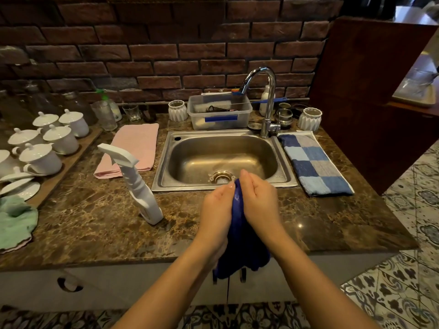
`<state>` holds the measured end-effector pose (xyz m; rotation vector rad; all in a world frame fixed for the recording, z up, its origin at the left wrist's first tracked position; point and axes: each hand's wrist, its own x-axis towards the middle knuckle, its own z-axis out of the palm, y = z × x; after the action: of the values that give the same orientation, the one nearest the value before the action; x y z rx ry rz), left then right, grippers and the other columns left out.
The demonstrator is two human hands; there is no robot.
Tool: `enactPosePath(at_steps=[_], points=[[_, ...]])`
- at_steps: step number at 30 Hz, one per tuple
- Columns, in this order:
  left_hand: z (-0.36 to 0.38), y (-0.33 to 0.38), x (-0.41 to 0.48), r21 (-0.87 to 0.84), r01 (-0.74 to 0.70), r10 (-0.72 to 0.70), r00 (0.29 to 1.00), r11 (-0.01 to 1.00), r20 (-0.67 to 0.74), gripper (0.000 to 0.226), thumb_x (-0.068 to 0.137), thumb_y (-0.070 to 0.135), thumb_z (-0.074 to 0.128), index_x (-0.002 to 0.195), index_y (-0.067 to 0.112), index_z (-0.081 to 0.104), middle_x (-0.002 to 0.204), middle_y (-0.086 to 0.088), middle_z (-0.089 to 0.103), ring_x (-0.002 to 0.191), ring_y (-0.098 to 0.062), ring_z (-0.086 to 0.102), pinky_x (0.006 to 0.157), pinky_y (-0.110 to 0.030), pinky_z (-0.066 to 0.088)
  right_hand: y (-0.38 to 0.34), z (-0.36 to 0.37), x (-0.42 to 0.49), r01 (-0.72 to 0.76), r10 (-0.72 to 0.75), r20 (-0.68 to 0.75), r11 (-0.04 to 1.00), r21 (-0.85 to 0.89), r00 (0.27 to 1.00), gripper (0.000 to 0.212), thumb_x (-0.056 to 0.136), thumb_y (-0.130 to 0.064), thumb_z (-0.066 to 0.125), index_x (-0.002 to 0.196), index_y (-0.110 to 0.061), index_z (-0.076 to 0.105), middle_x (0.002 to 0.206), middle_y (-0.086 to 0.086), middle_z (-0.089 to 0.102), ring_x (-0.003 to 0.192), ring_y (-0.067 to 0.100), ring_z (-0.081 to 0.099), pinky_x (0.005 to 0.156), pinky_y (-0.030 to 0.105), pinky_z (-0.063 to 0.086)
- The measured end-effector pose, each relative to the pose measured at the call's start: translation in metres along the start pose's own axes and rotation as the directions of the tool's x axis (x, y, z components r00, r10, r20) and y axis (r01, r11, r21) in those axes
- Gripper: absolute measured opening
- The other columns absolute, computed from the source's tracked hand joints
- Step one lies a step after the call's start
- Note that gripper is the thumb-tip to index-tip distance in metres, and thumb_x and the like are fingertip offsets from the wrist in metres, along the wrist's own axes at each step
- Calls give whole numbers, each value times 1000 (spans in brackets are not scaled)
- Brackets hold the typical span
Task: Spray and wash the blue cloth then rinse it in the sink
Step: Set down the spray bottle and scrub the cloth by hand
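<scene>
A brown marbled counter (95,222) is set against a dark brick wall (166,43), with patterned tile on the floor. A steel sink (166,160) is sunk into it, and a chrome tap (267,96) is curved over the basin. The blue cloth (240,245) is held just in front of the sink, bunched long and hanging straight down past the counter edge. It's pinched between the left hand (217,210) and right hand (257,198), palms pressed together, fingers curled onto it. A white spray bottle (140,186) is stood to the left.
</scene>
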<state>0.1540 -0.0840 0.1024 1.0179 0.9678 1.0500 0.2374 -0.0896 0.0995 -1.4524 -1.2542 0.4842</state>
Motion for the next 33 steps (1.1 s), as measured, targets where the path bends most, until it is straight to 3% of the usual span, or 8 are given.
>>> enactPosePath(at_steps=[4,10,14,19,22,25,29,33], points=[[-4,-1,3,-122,92,-86,995,988,53,30,97,20,43,99,-3,63,83,-13,64,75,-18,61,67,-27,49,-3,2,-13,58,-59,-14,997,-50,998,43,95,-24,41,53,-17,44,47,-4,41,47,11,40,47,23,29],[-4,1,-4,-433,362,-255,924,826,286,21,80,18,57,91,5,68,77,-8,68,70,-20,66,70,-33,55,-5,-9,16,-300,279,128,934,194,952,40,96,-22,42,57,-16,46,53,-3,43,43,0,37,47,16,34],[-12,2,-4,-520,468,-282,873,714,398,19,74,21,64,75,4,73,70,-8,69,63,-20,68,65,-30,58,-6,-7,4,-416,368,231,884,214,901,33,96,-27,42,71,-13,56,66,2,53,62,10,48,59,20,40],[-27,14,1,-538,473,-191,847,697,497,39,77,34,70,94,-1,68,87,-14,72,84,-25,70,85,-35,54,10,-12,-8,-499,414,364,847,182,835,31,94,-36,45,97,-10,62,96,19,62,88,23,58,86,39,46],[-40,23,3,-548,403,-89,855,733,510,46,88,39,59,105,-3,63,99,-19,70,98,-29,66,97,-38,45,13,-23,-6,-585,466,392,763,275,793,21,93,-32,50,88,-13,58,80,8,58,76,17,54,71,31,43],[-55,25,8,-539,355,-79,881,764,467,39,64,36,82,89,8,71,80,-7,72,78,-20,69,79,-31,55,10,-39,3,-552,443,353,766,329,824,23,93,-30,48,104,-11,57,87,3,61,76,11,57,67,23,45],[-68,28,10,-570,335,-58,892,750,448,35,66,36,77,89,10,71,77,-5,70,73,-18,68,74,-29,56,1,-56,11,-429,361,399,899,93,843,29,95,-35,42,122,-28,52,104,-4,62,93,7,58,80,20,46],[-75,28,15,-553,331,-106,911,765,399,35,64,34,81,86,13,63,69,-1,65,67,-15,63,71,-27,52,-9,-62,13,-274,347,621,938,-213,703,36,93,-44,37,113,-32,63,104,-13,63,100,7,57,87,26,41]])
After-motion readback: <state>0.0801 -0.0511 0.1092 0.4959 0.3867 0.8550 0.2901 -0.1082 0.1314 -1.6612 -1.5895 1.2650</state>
